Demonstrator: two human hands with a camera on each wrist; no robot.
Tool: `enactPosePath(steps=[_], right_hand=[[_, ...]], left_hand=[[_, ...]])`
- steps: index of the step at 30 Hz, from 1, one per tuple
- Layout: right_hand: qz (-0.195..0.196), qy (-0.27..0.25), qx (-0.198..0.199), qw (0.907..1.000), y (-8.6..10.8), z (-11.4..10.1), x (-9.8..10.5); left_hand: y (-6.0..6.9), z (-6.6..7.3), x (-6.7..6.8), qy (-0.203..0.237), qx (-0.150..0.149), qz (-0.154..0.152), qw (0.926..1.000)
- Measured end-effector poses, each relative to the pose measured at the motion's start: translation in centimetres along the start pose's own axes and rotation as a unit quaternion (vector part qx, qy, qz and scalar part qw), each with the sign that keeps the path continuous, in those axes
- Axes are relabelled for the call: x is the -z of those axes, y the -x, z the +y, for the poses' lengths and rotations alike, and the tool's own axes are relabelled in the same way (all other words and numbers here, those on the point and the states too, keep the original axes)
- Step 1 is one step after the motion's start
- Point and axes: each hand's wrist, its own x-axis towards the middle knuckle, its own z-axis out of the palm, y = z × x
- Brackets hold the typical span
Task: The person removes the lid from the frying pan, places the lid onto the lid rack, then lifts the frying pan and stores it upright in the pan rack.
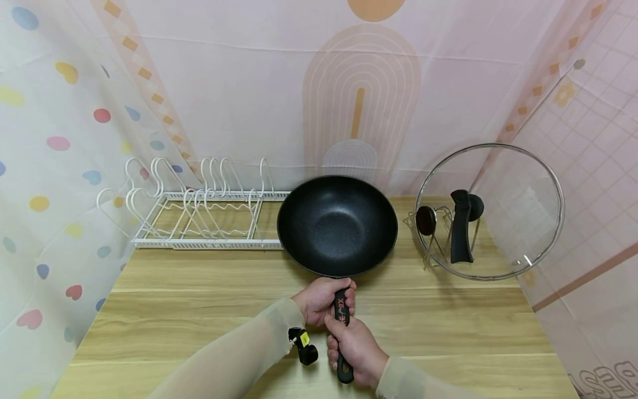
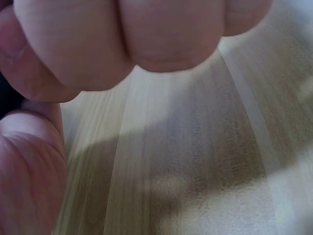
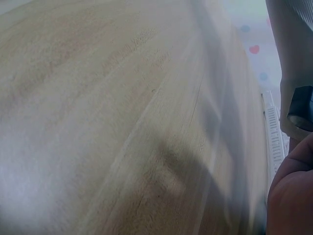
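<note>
A black wok with its inside facing up is held in front of the rack's right end. My left hand grips its black handle close to the pan. Lower down the same handle, my right hand holds on with the thumb along the top. In the left wrist view, curled fingers of the left hand show above the tabletop, with a shadow beneath. The right wrist view catches only part of a hand and a sleeve with a small black camera at its right edge.
A white wire rack stands at the back left, partly behind the wok. At the back right, a large glass lid with a black handle leans upright in a wire stand. Patterned curtains border the wooden table.
</note>
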Motion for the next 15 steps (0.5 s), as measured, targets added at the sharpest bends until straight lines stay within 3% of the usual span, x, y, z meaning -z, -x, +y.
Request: enactPosePath(steps=[15], right_hand=[[0.023, 0.018, -0.01, 0.9995, 0.14, 0.1, -0.32]], left_hand=[[0.27, -0.05, -0.06, 0.003, 0.006, 0.007, 1.0]])
